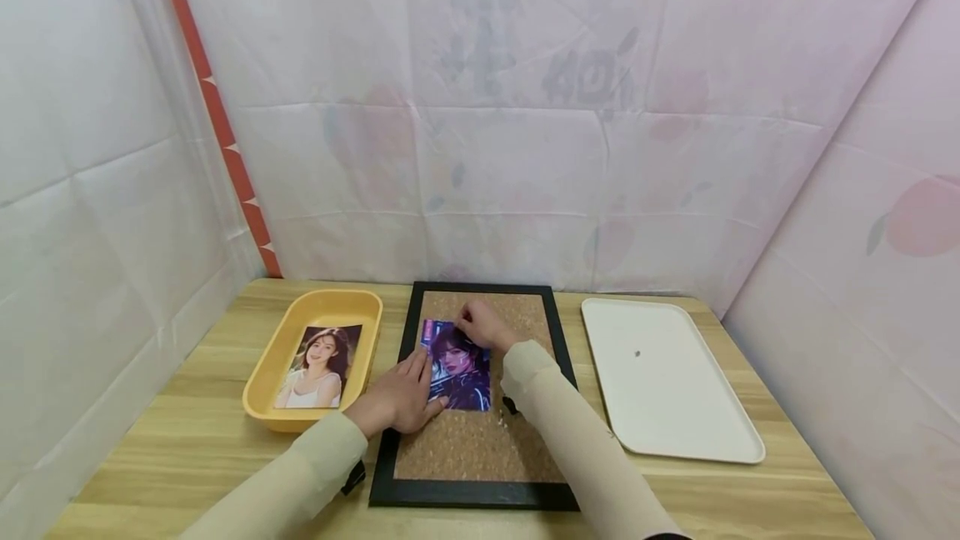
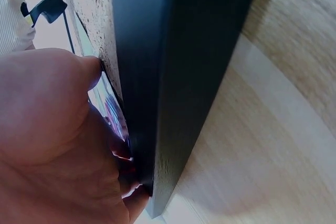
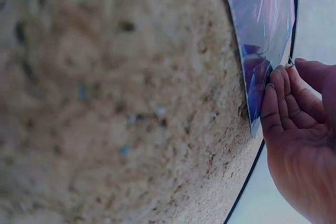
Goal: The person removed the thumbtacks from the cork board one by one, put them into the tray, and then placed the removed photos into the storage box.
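A glossy purple-blue picture card [image 1: 467,383] lies on the cork board [image 1: 450,457] inside its black frame. My left hand [image 1: 407,394] rests on the card's left edge with fingers spread straight; the thumb touches near the bottom edge. At the top edge, my right hand [image 1: 480,325] pinches a thin pin [image 3: 290,63] between thumb and forefinger, its other fingers resting against the card. Most of the pin is hidden by the fingertips. In the left wrist view, the left fingers [image 2: 137,201] reach the frame's inner edge.
To the left, a yellow tray [image 1: 258,386] holds a portrait photo [image 1: 318,369]. A white tray [image 1: 675,407] stands on the right with a small dark object [image 1: 637,353] on it. Fabric walls [image 1: 510,173] rise behind the wooden table [image 1: 165,448].
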{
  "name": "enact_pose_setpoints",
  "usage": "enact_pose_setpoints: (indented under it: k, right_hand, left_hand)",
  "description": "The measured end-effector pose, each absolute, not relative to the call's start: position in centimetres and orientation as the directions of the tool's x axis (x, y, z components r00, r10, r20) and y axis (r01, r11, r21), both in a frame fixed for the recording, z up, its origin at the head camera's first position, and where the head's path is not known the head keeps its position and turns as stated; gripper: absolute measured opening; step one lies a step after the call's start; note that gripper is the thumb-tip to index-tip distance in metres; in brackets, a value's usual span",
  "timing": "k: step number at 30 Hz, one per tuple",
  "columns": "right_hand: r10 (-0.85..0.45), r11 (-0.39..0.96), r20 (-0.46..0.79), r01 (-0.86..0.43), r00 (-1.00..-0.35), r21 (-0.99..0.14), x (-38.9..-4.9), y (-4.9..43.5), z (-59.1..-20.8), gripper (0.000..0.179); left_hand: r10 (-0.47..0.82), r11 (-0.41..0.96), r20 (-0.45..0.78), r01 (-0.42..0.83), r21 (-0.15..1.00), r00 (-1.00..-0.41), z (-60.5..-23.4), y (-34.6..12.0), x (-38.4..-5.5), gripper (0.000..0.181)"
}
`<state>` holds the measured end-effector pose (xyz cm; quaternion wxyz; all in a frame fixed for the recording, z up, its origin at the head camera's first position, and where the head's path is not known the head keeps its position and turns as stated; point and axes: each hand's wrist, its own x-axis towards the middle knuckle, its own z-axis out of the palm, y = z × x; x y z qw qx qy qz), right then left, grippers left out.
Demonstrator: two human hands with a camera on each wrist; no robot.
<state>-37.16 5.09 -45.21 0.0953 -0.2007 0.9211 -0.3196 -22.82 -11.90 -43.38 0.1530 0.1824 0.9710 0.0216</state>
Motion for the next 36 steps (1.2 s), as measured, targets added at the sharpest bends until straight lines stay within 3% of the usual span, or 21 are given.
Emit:
enact_pose_setpoints:
  k: [7,15,36]
  right_hand:
    - [-0.424,0.705,-0.045,-0.298,-0.905,-0.644,-37.1,5.2,-45.1,0.016]
    - [-0.432,0.703,-0.011,-0.329,-0.902,-0.630,-36.8,5.1,-44.9,0.015]
    - [-0.449,0.700,-0.005,-0.348,-0.894,-0.624,-36.6,5.3,-44.8,0.016]
  left_hand:
    - [0.353,0.935,-0.284,0.342,0.091,-0.891,-43.5,-11.8,-22.9,0.076]
    - [0.368,0.930,-0.253,0.361,0.073,-0.895,-46.3,-12.4,-24.2,0.079]
    - [0.343,0.938,-0.295,0.341,0.062,-0.892,-43.4,-11.8,-22.9,0.076]
